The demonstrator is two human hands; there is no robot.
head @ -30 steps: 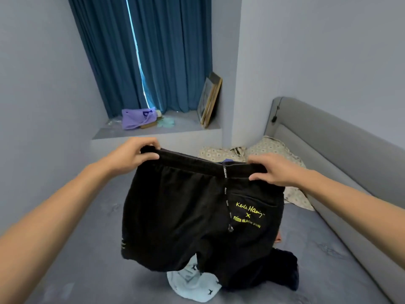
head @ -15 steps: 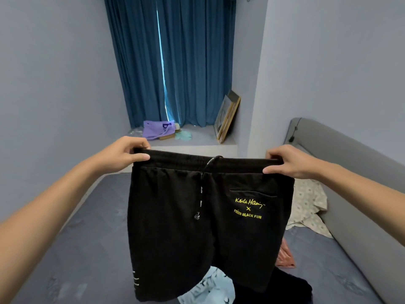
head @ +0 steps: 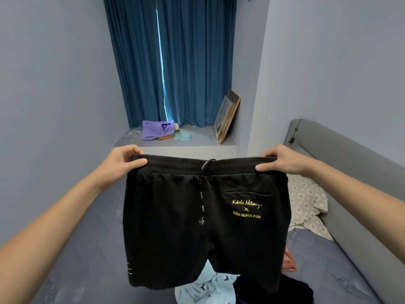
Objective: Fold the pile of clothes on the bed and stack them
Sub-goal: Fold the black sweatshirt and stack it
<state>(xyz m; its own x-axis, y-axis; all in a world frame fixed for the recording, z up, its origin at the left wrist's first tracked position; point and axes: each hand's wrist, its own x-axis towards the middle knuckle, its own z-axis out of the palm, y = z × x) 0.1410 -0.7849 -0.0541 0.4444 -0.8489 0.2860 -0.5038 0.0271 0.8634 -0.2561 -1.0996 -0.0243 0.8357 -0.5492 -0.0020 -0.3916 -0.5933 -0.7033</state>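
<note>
I hold the black shorts [head: 203,222] up in the air over the bed [head: 87,249], clear of its surface. My left hand [head: 121,164] pinches the left end of the waistband, thumb laid across the front face and fingers curled over the top edge behind it. My right hand [head: 282,160] takes the right end the same way. With the two grips well apart, the waistband is pulled into a nearly straight line, and both legs hang free and flat below it. I judge this is the purpose of the hold: gravity removes the creases and shows the garment's outline before any fold is made.

The drawstring [head: 201,194] hangs down the centre; the yellow print [head: 246,209] sits under the pocket slit on the right.

The remaining pile lies directly below the hems, toward the near edge of the bed: a light blue garment [head: 201,289], a dark garment [head: 274,292] and a pink piece [head: 288,262] beside them. A patterned pillow [head: 306,205] rests against the headboard [head: 350,172] at the right edge.
</note>
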